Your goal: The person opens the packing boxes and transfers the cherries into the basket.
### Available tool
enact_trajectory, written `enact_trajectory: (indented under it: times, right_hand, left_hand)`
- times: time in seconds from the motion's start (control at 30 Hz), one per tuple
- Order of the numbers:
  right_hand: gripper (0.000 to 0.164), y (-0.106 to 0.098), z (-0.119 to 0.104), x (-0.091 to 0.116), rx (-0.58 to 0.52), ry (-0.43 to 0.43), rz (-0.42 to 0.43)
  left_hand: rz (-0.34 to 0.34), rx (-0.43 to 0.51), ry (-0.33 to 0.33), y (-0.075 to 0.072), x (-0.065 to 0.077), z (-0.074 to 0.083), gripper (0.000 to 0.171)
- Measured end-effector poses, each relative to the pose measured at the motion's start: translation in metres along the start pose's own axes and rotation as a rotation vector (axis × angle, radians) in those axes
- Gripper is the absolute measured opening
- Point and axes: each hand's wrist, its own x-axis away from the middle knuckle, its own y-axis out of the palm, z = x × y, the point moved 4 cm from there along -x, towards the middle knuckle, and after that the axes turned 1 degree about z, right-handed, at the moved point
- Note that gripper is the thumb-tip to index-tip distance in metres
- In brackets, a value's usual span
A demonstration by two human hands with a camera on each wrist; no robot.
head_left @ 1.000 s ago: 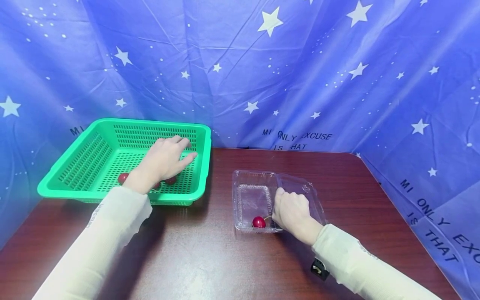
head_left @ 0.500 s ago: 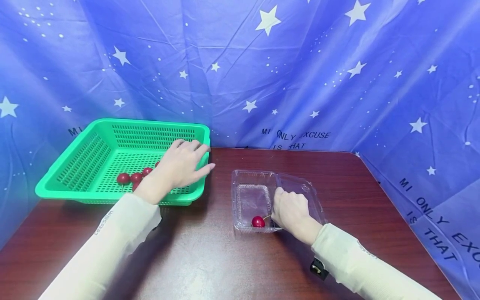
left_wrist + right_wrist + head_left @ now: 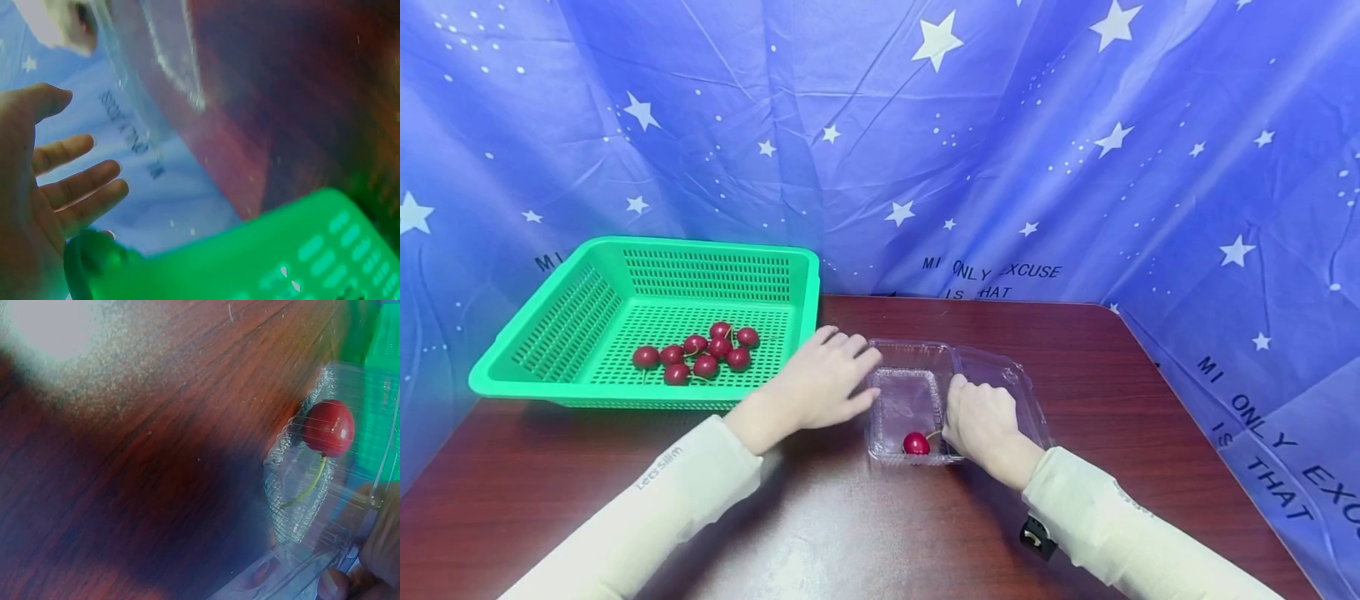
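Note:
My right hand (image 3: 981, 421) grips a clear plastic clamshell box (image 3: 902, 400) at the fold between its base and its opened lid. One red cherry (image 3: 916, 443) with a green stem lies in the base's near corner; the right wrist view shows this cherry (image 3: 329, 428) through the clear wall. Between the box and a green basket (image 3: 587, 389), my left hand (image 3: 816, 379) is in the air, its fingertips overlapping the box's left rim. In the left wrist view, this hand (image 3: 69, 169) has its fingers spread and nothing shows between them. Several red cherries (image 3: 705, 366) lie in the basket.
The slotted basket stands at the left on a dark reddish wooden table (image 3: 850, 533). A blue curtain (image 3: 865, 167) with white stars hangs behind the table and along its right side. The box's lid (image 3: 1011, 379) lies folded out to the right.
My left hand has moved right, from over the basket to the box's left rim, uncovering the cherries. My right hand stays on the box, and the cherry in it has not moved.

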Motion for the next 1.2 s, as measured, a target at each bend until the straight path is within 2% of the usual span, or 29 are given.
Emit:
enact_trajectory:
  times: [0.37, 0.53, 0.77, 0.93, 1.2]
  right_hand:
    - [0.021, -0.001, -0.001, 0.0, 0.004, -0.001, 0.012]
    - [0.022, 0.0, -0.001, 0.0, 0.013, 0.002, -0.003]
    - [0.025, 0.0, 0.0, -0.001, 0.01, 0.002, -0.007]
    - [0.024, 0.0, -0.001, 0.0, -0.002, 0.007, -0.006]
    - [0.025, 0.0, 0.0, -0.001, -0.002, 0.02, -0.033]
  left_hand:
    - [-0.02, -0.035, 0.134, 0.012, -0.006, 0.033, 0.035]
    - [-0.061, -0.038, 0.196, 0.015, -0.011, 0.043, 0.032]
    - [-0.073, -0.051, 0.253, 0.018, -0.016, 0.054, 0.025]
    - [-0.09, -0.039, 0.322, 0.022, -0.015, 0.061, 0.022]
    - [-0.188, 0.019, 0.357, 0.031, -0.013, 0.068, 0.029]
